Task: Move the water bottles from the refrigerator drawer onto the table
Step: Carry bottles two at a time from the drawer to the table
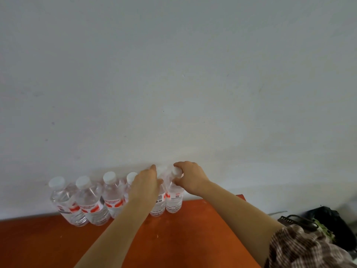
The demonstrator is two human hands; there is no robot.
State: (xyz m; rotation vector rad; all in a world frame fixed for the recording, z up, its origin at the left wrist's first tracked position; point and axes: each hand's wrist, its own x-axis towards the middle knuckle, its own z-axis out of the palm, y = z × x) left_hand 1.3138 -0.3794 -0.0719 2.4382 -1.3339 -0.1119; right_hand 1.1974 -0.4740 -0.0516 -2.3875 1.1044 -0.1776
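A checked brown fabric sleeve [301, 248] is cut off at the lower right corner. Over the orange-red wooden table [183, 238] both bare arms reach out. The right hand [190, 178] curls its fingers around the neck of the end clear plastic water bottle [173, 198], standing in a row of six [92, 204] against the pale wall [173, 74]. The left hand [145, 183] covers its neighbour [158, 205] — its fingers are hidden, so I cannot tell its grip.

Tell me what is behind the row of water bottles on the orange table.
Directly behind the row of water bottles on the orange table is a plain white wall. The left hand covers part of two bottles, hiding whatever lies behind them.
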